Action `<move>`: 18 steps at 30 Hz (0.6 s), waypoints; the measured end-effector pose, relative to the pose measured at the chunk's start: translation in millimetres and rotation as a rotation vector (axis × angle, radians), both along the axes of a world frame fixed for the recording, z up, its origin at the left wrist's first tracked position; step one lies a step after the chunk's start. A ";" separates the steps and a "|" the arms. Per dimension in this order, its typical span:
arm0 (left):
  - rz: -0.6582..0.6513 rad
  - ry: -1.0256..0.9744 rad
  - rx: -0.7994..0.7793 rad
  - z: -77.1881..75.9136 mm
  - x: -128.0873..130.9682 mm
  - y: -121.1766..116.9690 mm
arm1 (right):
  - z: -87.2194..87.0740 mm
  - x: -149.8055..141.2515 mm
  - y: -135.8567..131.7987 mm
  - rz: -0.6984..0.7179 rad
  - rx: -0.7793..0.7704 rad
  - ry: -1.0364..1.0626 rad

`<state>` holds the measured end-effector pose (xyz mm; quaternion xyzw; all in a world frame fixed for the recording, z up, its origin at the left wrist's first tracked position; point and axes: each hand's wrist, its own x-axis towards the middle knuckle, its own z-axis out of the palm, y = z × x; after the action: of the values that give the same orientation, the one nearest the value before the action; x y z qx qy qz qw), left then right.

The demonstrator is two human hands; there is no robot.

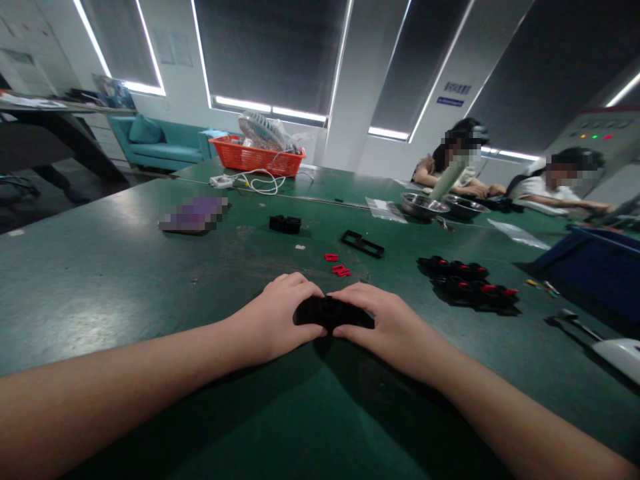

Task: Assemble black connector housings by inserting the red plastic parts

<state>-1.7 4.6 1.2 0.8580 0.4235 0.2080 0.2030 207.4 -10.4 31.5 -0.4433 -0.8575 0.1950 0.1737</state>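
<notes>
Between my two hands is a black plastic part (327,308), partly hidden by the fingers, at table level. My left hand (283,310) grips its left side, thumb at the near edge and fingers over the far edge. On the other side my right hand (383,310) pinches it the same way, and the fingertips of both hands almost meet. Just beyond lie small red plastic clips (341,271) and another red clip (331,257). A flat black frame (363,244) and a black block-shaped part (285,224) rest farther off.
To the right are black assemblies with red pieces (470,287), a blue bin (600,273) and a white-handled tool (620,353). Metal bowls (424,207) stand farther back, near two people. An orange basket (255,159), white cable (260,181) and purple object (195,215) lie left.
</notes>
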 end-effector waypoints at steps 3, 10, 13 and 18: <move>-0.003 0.010 -0.012 0.8 0.0 0.0 | 0.1 0.3 0.2 -0.004 0.000 -0.003; -0.005 0.018 -0.033 2.4 0.3 -0.6 | -0.2 0.4 -0.4 -0.005 -0.006 -0.009; -0.001 0.022 -0.031 2.1 0.1 -0.3 | 0.3 0.1 -0.8 -0.006 -0.008 -0.006; -0.011 0.013 -0.023 1.3 0.1 0.4 | -0.5 0.6 -0.4 0.000 -0.007 -0.009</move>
<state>-1.6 5.0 2.5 0.8592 0.4225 0.1965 0.2111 208.0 -10.8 31.0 -0.4446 -0.8576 0.1963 0.1683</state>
